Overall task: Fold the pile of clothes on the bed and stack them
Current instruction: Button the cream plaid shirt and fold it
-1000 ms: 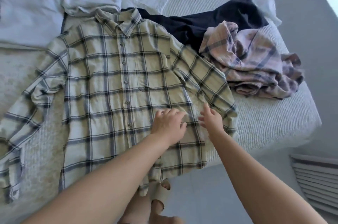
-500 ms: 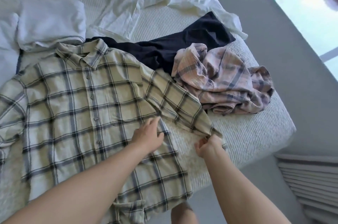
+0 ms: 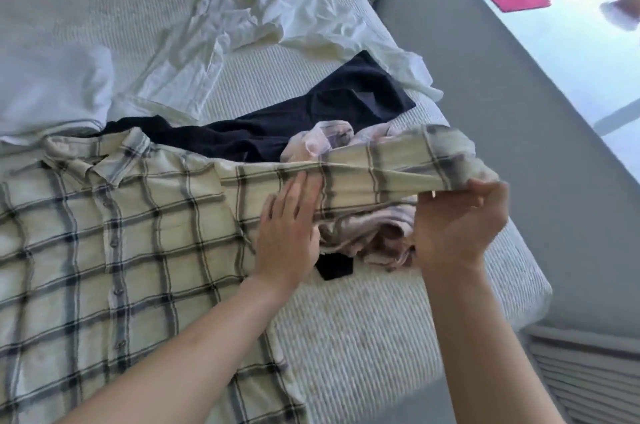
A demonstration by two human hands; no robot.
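The cream plaid shirt [image 3: 114, 243] lies buttoned and face up on the bed [image 3: 363, 330], but its sleeve [image 3: 391, 163] no longer rests on the cover as it did half a second ago: the right hand [image 3: 457, 226] now grips the cuff end and holds it stretched out above the crumpled pink plaid shirt [image 3: 363, 236]. The left hand [image 3: 287, 233], fingers straight, has moved up from the shirt's side and presses flat at the base of the sleeve. A dark navy garment [image 3: 311, 122] lies behind, with a white shirt [image 3: 263, 25] further back and a folded white item [image 3: 52, 91] at left.
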